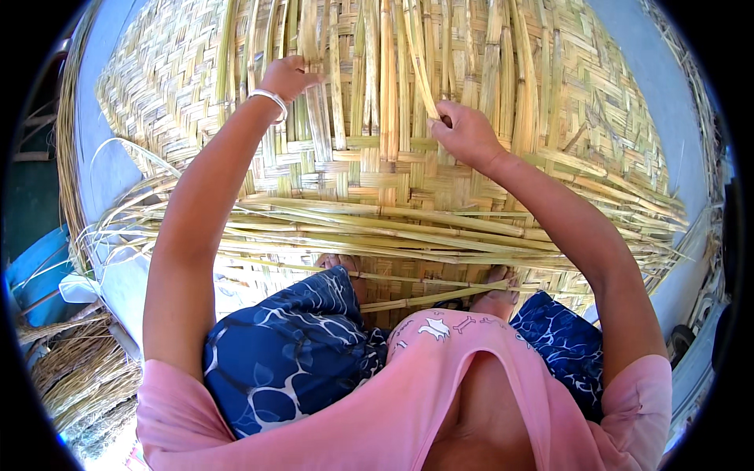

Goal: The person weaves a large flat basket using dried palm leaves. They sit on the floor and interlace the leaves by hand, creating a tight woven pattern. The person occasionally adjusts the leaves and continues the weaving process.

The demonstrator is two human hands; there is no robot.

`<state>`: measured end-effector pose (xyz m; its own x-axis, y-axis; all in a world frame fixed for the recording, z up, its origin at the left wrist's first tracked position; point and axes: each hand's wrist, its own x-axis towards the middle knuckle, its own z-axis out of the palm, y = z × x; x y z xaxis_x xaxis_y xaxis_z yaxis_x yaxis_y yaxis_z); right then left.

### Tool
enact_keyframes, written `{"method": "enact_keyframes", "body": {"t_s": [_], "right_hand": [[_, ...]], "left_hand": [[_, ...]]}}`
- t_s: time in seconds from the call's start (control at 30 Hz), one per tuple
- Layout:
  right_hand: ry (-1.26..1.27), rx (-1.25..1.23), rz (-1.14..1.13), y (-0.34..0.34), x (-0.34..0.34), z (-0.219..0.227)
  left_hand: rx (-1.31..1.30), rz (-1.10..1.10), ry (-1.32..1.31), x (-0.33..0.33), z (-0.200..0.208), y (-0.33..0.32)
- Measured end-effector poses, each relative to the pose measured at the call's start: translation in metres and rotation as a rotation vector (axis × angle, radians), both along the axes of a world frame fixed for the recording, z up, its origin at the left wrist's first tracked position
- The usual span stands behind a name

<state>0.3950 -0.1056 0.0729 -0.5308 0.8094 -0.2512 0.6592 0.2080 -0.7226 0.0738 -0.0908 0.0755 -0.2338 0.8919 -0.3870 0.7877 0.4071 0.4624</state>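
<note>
A mat of flat, split cane strips in pale yellow and green (181,94) lies before me, partly woven in a slanting pattern. Long strips run loose, away from me, across its middle. My right hand (469,140) is closed on one cane strip (420,63), which slants up and away from the fist. At the left, my left hand (290,78), with a white bangle on its wrist, is closed at a wide upright strip (309,31); its fingers curl at the strip's edge and the thumb lies over it. The palm side of this hand is hidden.
A bundle of loose cane strips (393,228) lies crosswise between the weaving and my feet. My feet rest on the mat's near part. Dry stalks (86,369) are heaped at the lower left, near a blue object (39,271). Grey floor (628,94) borders the mat.
</note>
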Motion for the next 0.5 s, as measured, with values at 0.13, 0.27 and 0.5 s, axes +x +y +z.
{"method": "enact_keyframes", "body": {"t_s": [0.13,0.27,0.5], "right_hand": [[0.001,-0.015,-0.012,-0.002,-0.002,0.003],[0.004,-0.018,-0.007,-0.003,0.001,0.004],[0.055,-0.017,-0.051,-0.007,0.003,0.006]], "left_hand": [[0.094,-0.153,0.340,0.009,-0.008,-0.005],[0.298,-0.290,0.497,0.018,-0.006,-0.006],[-0.050,0.091,-0.844,0.017,-0.011,0.025]]}}
